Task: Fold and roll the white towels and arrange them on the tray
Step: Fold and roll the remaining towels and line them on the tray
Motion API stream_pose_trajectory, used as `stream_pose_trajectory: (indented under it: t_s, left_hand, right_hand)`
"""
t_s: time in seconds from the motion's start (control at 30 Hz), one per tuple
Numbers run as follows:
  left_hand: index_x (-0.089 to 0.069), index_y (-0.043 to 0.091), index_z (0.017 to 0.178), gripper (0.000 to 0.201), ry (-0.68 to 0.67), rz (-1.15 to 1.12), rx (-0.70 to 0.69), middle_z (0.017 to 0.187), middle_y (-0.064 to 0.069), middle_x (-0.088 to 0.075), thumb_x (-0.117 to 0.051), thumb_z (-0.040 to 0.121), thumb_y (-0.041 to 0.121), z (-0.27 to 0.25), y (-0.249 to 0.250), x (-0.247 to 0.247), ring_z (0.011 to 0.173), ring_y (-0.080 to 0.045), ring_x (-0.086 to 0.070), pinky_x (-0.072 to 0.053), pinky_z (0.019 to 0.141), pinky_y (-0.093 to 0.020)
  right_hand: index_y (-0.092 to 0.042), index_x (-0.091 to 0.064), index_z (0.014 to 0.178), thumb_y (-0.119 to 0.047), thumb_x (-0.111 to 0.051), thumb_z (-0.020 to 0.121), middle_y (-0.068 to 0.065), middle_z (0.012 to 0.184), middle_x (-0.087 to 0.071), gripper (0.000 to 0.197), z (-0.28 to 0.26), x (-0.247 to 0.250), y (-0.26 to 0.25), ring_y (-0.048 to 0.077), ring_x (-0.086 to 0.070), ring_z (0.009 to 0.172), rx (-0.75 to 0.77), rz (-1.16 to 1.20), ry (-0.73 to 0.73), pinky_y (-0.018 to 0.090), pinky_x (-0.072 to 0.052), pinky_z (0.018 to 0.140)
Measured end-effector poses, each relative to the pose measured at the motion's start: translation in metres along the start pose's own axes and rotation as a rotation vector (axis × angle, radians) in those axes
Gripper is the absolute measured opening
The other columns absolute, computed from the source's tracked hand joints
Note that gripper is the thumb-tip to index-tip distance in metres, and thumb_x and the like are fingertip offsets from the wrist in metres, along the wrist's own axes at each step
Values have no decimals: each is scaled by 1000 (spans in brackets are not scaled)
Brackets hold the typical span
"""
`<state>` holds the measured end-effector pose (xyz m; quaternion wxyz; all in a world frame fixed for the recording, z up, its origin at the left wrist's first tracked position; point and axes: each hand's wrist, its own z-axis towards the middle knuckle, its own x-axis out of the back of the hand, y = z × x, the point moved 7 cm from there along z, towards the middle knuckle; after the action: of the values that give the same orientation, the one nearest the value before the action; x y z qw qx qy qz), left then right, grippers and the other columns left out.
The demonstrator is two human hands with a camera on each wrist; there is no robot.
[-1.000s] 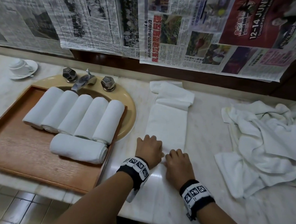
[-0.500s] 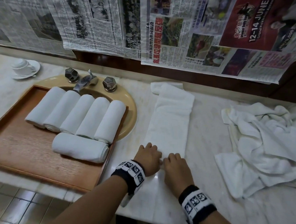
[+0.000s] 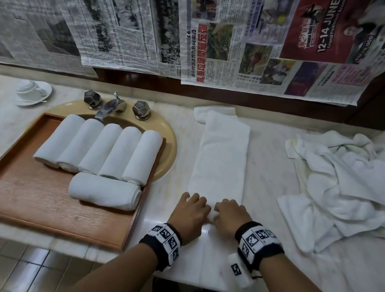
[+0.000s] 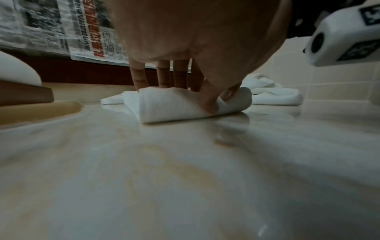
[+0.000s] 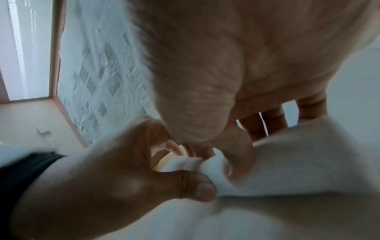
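A white towel (image 3: 221, 158), folded into a long strip, lies on the marble counter and runs away from me. Its near end is curled into a small roll (image 4: 174, 105) (image 5: 287, 162). My left hand (image 3: 190, 211) grips the roll's left part, thumb in front and fingers over the top. My right hand (image 3: 231, 215) grips its right part the same way. The wooden tray (image 3: 15, 198) at the left holds several rolled white towels (image 3: 98, 150), one of them (image 3: 104, 191) lying crosswise in front.
A heap of loose white towels (image 3: 348, 193) lies at the right. The tray sits partly over a beige sink (image 3: 167, 148) with a tap (image 3: 109, 109). A cup and saucer (image 3: 33, 92) stand at the back left. Newspapers (image 3: 198, 32) cover the wall.
The strip's far end, folded back a second ago, now lies flat. Both hands have curled the near end into a small roll.
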<state>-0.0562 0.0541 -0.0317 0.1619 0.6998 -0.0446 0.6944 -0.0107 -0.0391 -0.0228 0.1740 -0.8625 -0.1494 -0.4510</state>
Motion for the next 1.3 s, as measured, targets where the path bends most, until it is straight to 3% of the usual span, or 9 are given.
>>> stream_pose_trajectory:
  t_s: [0.13, 0.27, 0.37, 0.5, 0.63, 0.8, 0.97, 1.13, 1.3]
  left_hand:
    - [-61, 15, 87, 12, -175, 10, -27, 89, -3, -58, -67, 76, 15, 17, 2, 7, 87, -26, -53, -37, 75, -38]
    - [-63, 16, 111, 24, -366, 28, 96, 116, -4, -62, -50, 96, 30, 42, -11, 9, 112, -24, -51, -37, 95, -42]
    - [-63, 19, 117, 29, -442, -71, 206, 124, -4, -57, -51, 93, 31, 47, -18, 1, 120, -25, -46, -36, 100, -46]
    - [-64, 19, 107, 23, -133, -32, 202, 110, -3, -54, -63, 88, 32, 34, -12, 10, 104, -26, -49, -43, 88, -44]
    - [-60, 18, 85, 27, 28, -22, 99, 87, -1, -56, -77, 65, 18, 16, 0, 7, 81, -25, -52, -46, 74, -40]
    - [-63, 16, 88, 19, -48, -87, 112, 86, -1, -59, -66, 72, 7, 28, -11, 2, 84, -27, -55, -38, 74, -36]
    - [-66, 17, 115, 25, -208, -142, 179, 115, -4, -65, -52, 95, 22, 55, -24, 4, 110, -24, -54, -38, 90, -37]
    - [-64, 18, 121, 29, -279, -179, 251, 124, -6, -59, -51, 97, 26, 64, -30, -3, 117, -26, -51, -39, 98, -39]
    - [-66, 12, 99, 15, 48, -87, 117, 100, -8, -58, -68, 85, 17, 46, -15, 10, 91, -29, -55, -47, 76, -41]
  right_hand:
    - [-17, -59, 109, -16, -54, 90, 1, 111, -52, 19, -14, 1, 3, 24, -53, 106, -8, 62, 217, 34, -46, 84]
    - [-12, -63, 82, 5, -70, 59, 6, 80, -56, 29, -35, -12, -14, 26, -53, 73, 47, -103, 465, 36, -47, 62]
    - [-9, -64, 82, 8, -66, 61, 9, 77, -55, 27, -32, -18, -12, 28, -52, 70, 68, -176, 538, 39, -50, 64]
    - [-13, -65, 82, 1, -70, 60, 5, 82, -60, 27, -19, -11, -3, 26, -57, 78, 69, -63, 412, 35, -50, 69]
    - [-17, -61, 107, -15, -54, 88, 0, 114, -54, 21, -2, 3, 4, 21, -48, 113, 49, 10, 273, 33, -39, 92]
    - [-14, -60, 108, -17, -53, 91, 2, 108, -59, 19, 12, 11, 16, 22, -56, 104, -18, 186, 165, 31, -45, 79]
    - [-11, -64, 91, 3, -73, 69, 4, 86, -56, 28, -12, -2, 2, 23, -54, 74, 99, 16, 518, 29, -39, 56]
    - [-7, -68, 93, 6, -72, 58, 8, 82, -59, 37, -9, -7, 1, 28, -56, 74, 130, -76, 566, 37, -51, 64]
    - [-14, -64, 103, -2, -62, 78, 2, 105, -56, 28, 5, 8, 7, 25, -55, 100, 89, -18, 338, 33, -45, 84]
